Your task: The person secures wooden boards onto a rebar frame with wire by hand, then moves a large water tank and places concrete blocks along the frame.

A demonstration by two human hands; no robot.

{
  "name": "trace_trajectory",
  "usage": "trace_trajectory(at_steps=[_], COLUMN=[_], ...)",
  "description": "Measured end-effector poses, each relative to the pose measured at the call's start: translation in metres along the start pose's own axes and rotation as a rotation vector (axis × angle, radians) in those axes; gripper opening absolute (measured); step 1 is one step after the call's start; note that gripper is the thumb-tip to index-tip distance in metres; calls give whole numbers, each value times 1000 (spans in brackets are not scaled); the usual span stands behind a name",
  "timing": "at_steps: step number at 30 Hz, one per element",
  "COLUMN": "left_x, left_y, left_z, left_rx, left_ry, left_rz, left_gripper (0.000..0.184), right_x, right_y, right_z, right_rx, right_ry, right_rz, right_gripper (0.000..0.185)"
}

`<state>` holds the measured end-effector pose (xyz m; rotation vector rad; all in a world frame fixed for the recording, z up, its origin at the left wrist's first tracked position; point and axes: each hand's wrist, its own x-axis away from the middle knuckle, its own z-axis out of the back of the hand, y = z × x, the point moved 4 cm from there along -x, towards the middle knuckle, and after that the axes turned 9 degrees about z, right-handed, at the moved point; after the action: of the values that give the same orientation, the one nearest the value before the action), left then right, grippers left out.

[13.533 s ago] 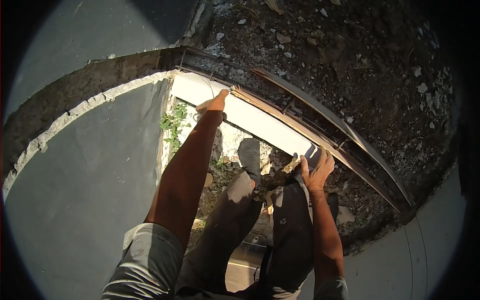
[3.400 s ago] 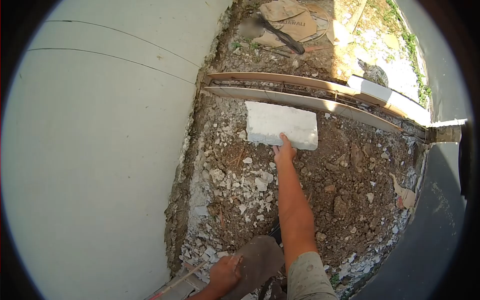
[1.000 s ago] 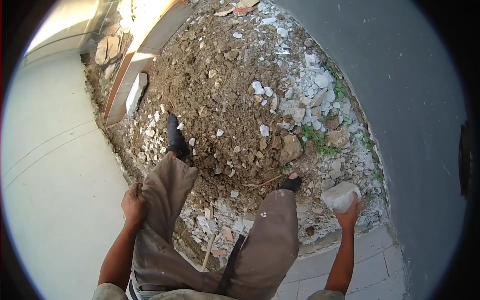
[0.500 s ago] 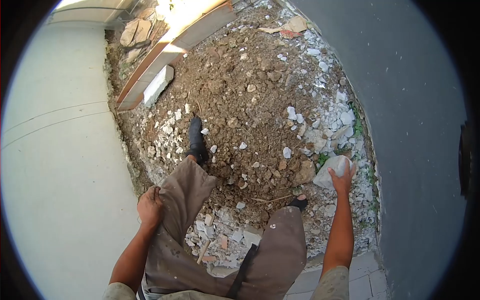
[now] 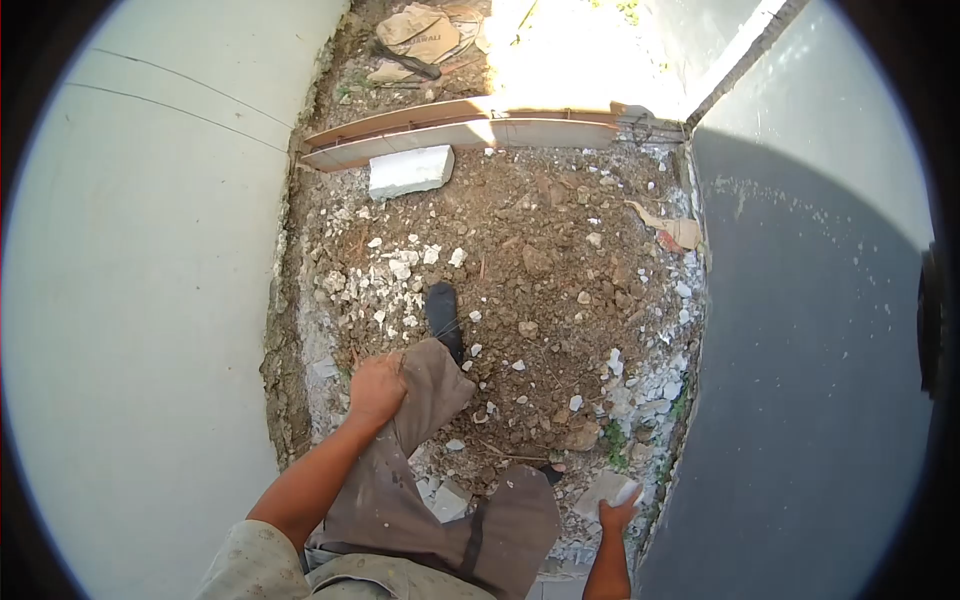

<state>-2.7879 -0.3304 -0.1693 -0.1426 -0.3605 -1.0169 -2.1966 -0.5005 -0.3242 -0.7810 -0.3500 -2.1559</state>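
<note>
My left hand (image 5: pixel 378 388) is closed on the brown trouser leg (image 5: pixel 432 385) near the knee. At the lower right my right hand (image 5: pixel 619 510) grips a pale block piece (image 5: pixel 602 492) by its right side, low over the rubble beside the dark wall. A larger white block (image 5: pixel 411 172) lies on the soil against the near formwork board (image 5: pixel 480 134). My foot in a dark sock (image 5: pixel 442 312) stands on the soil among white chips.
A pale wall (image 5: pixel 160 300) rises on the left and a dark grey wall (image 5: pixel 790 380) on the right. Behind the boards lie crumpled paper sacks (image 5: pixel 425 38). A torn brown scrap (image 5: pixel 684 232) lies by the right wall, with green weeds (image 5: pixel 615 442) nearer me.
The view has turned, bringing the boards level across the top. My right hand, still on the block piece, now appears lower in view. My left hand remains on the trouser leg.
</note>
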Motion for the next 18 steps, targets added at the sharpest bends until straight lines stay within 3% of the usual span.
trace_trajectory(at_steps=[6,9,10,14,17,18], left_x=[-89,-105,-108,-144,-175,-186], left_y=[-33,-61,-72,-148,-215,-247], left_z=[39,79,94,153,271,294], left_rx=[351,426,457,551,490,556], left_ry=[-143,-247,-279,82,203,346], left_rz=[153,214,234,324,459,390], left_gripper=[22,25,27,39,39,36], right_x=[145,184,193,204,166,155], right_y=[-112,-164,-182,-250,-288,-307], right_z=[124,156,163,173,153,153], right_rx=[96,-43,-26,-257,-386,-370], right_ry=[-83,-83,-27,-48,-46,-42], right_rz=[-137,-55,74,231,334,384], right_gripper=[124,126,125,121,121,120])
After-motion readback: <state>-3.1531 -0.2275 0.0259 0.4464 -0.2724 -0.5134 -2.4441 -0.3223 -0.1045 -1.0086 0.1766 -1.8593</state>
